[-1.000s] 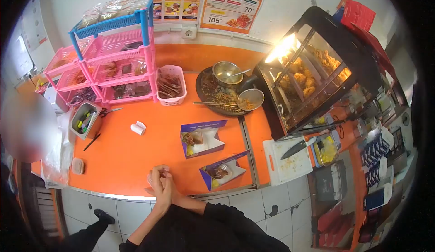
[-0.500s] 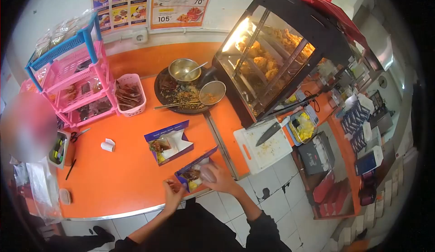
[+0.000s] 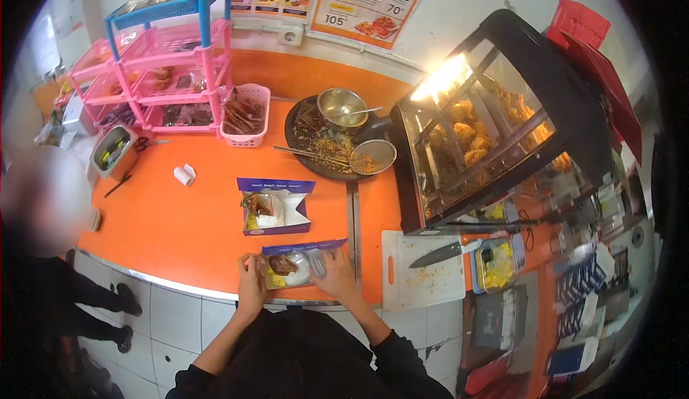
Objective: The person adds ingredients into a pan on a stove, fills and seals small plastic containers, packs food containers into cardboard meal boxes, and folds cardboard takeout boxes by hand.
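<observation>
A purple and white food box (image 3: 305, 244) lies at the near edge of the counter with its lid raised. Inside it are white rice (image 3: 296, 270), a piece of brown meat (image 3: 281, 264) and something yellow. The fingers of my left hand (image 3: 251, 284) are curled on the box's left end. My right hand (image 3: 339, 277) is closed on a small clear plastic container (image 3: 316, 261) at the box's right end; what it contains is unclear. Just beyond stands a second open food box (image 3: 288, 212) with rice, meat and greens.
A black pan (image 3: 301, 148) holds a metal bowl (image 3: 334, 115) and a strainer (image 3: 373, 156). To the right are a knife (image 3: 434, 255) on a white cutting board (image 3: 409, 295) and a heated display case (image 3: 474, 141) of fried chicken. Another person (image 3: 64, 284) stands at the left.
The view has shifted and turned. The near box now sits squarer to the counter edge, and my right hand has brought the clear container down into its right end.
</observation>
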Motion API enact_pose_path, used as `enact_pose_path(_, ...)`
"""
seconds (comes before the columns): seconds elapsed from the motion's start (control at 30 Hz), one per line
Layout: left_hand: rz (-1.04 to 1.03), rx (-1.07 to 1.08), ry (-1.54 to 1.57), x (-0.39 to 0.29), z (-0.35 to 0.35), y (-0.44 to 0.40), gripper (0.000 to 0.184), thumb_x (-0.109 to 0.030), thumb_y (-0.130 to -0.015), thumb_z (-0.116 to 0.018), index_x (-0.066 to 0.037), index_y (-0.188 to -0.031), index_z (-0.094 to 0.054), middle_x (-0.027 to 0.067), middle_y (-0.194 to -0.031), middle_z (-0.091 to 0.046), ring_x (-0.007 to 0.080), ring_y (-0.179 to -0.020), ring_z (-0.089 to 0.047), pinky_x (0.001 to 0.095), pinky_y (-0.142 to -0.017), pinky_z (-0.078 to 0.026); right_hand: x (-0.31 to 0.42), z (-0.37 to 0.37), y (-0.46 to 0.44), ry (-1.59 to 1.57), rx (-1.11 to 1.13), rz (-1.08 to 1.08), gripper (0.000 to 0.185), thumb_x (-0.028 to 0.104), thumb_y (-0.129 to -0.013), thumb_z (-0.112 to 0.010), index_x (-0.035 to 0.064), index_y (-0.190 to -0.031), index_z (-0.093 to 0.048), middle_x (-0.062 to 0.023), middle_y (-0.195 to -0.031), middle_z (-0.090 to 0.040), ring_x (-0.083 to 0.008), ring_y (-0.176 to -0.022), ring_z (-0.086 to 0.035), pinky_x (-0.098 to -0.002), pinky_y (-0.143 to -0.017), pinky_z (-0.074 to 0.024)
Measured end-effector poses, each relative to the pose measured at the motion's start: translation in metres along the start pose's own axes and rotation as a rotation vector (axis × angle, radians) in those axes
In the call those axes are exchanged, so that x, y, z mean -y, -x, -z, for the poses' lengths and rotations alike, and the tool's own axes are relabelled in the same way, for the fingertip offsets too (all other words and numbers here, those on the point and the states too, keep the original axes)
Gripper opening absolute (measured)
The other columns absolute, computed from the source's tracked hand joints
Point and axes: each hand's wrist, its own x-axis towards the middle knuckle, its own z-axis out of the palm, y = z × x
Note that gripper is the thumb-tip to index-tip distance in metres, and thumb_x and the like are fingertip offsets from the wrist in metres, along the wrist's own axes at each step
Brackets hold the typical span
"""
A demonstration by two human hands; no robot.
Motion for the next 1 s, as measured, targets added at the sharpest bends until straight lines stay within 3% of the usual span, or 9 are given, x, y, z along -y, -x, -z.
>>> enact_pose_path(0.07,0.091,0.008,0.048,0.0,-0.004,0.001,0.046,0.017,-0.075,-0.045,-0.001,-0.117,-0.048,0.0204,-0.123,-0.041,0.0418,-0.104,-0.054,0.0457,-0.083,-0.049,0.017,0.008,-0.004,-0.045,-0.075,-0.02,0.07,0.033,-0.077,-0.073,-0.003,-0.131,-0.045,-0.0293,-0.125,-0.044,-0.0434,-0.115,-0.048,-0.0488,-0.095,-0.0424)
enact_pose_path(0.23,-0.154,0.072,-0.098,-0.007,0.003,0.006,0.035,0.013,-0.071,-0.059,-0.008,-0.099,-0.065,0.0172,-0.131,-0.038,0.0368,-0.113,-0.055,0.0424,-0.092,-0.052,-0.01,-0.006,-0.003,-0.118,-0.003,0.139,0.08,0.038,-0.079,-0.073,-0.0065,-0.136,-0.037,-0.0333,-0.13,-0.036,-0.0465,-0.124,-0.039,-0.0489,-0.104,-0.0366)
enact_pose_path(0.37,-0.118,0.159,-0.107,-0.033,0.014,0.005,0.04,0.014,-0.072,-0.058,-0.011,-0.103,-0.065,0.0173,-0.132,-0.036,0.0372,-0.116,-0.052,0.0437,-0.094,-0.051,-0.025,0.012,-0.013,-0.306,0.149,0.218,0.084,0.037,-0.077,-0.075,-0.0104,-0.133,-0.036,-0.0332,-0.133,-0.034,-0.0467,-0.126,-0.036,-0.0491,-0.106,-0.0343)
enact_pose_path(0.47,-0.122,0.141,-0.018,-0.023,0.013,0.006,0.043,0.014,-0.073,-0.056,-0.011,-0.106,-0.063,0.0175,-0.131,-0.035,0.0374,-0.117,-0.05,0.0437,-0.095,-0.05,-0.034,-0.005,-0.018,-0.309,0.066,0.252,0.081,0.035,-0.078,-0.074,-0.0082,-0.135,-0.036,-0.0319,-0.133,-0.037,-0.0461,-0.125,-0.038,-0.0492,-0.107,-0.0331)
enact_pose_path(0.57,-0.133,0.126,0.066,-0.002,0.004,0.005,0.046,0.015,-0.074,-0.053,-0.012,-0.11,-0.061,0.0179,-0.13,-0.036,0.038,-0.116,-0.05,0.0437,-0.095,-0.05,-0.028,-0.012,-0.012,-0.057,0.115,0.244,0.074,0.041,-0.085,-0.067,-0.0066,-0.135,-0.04,-0.0292,-0.132,-0.04,-0.0433,-0.131,-0.035,-0.0455,-0.108,-0.035)
enact_pose_path(0.67,-0.1,0.135,0.033,-0.007,0.005,0.002,0.048,0.016,-0.074,-0.052,-0.012,-0.112,-0.06,0.018,-0.13,-0.036,0.0385,-0.115,-0.051,0.0439,-0.094,-0.05,-0.02,-0.014,-0.005,0.092,0.078,0.24,0.072,0.044,-0.085,-0.065,-0.0059,-0.132,-0.045,-0.027,-0.13,-0.045,-0.0395,-0.126,-0.042,-0.0451,-0.103,-0.0395)
enact_pose_path(0.77,-0.053,0.14,0.081,0.005,-0.006,0.004,0.049,0.016,-0.074,-0.052,-0.012,-0.113,-0.059,0.0178,-0.131,-0.036,0.0386,-0.113,-0.052,0.0444,-0.093,-0.051,-0.005,0.006,-0.016,0.375,0.003,0.459,0.071,0.046,-0.084,-0.064,-0.0038,-0.132,-0.048,-0.0215,-0.121,-0.052,-0.0357,-0.114,-0.051,-0.0436,-0.094,-0.0457)
enact_pose_path(0.87,-0.079,0.151,0.008,0.001,-0.001,0.003,0.05,0.016,-0.073,-0.052,-0.012,-0.114,-0.059,0.0175,-0.133,-0.035,0.0386,-0.112,-0.053,0.0445,-0.092,-0.052,0.014,0.022,-0.016,0.27,0.097,0.355,0.067,0.041,-0.082,-0.067,-0.0005,-0.132,-0.05,-0.0154,-0.109,-0.054,-0.0315,-0.102,-0.056,-0.0409,-0.083,-0.05)
enact_pose_path(1.0,-0.088,0.131,-0.055,-0.022,0.013,0.006,0.05,0.015,-0.074,-0.052,-0.011,-0.116,-0.059,0.0179,-0.133,-0.037,0.0387,-0.111,-0.055,0.0448,-0.09,-0.053,-0.011,-0.009,-0.004,-0.025,0.036,0.302,0.066,0.036,-0.082,-0.07,0.0024,-0.134,-0.05,-0.0165,-0.104,-0.05,-0.0312,-0.094,-0.058,-0.0401,-0.078,-0.0517)
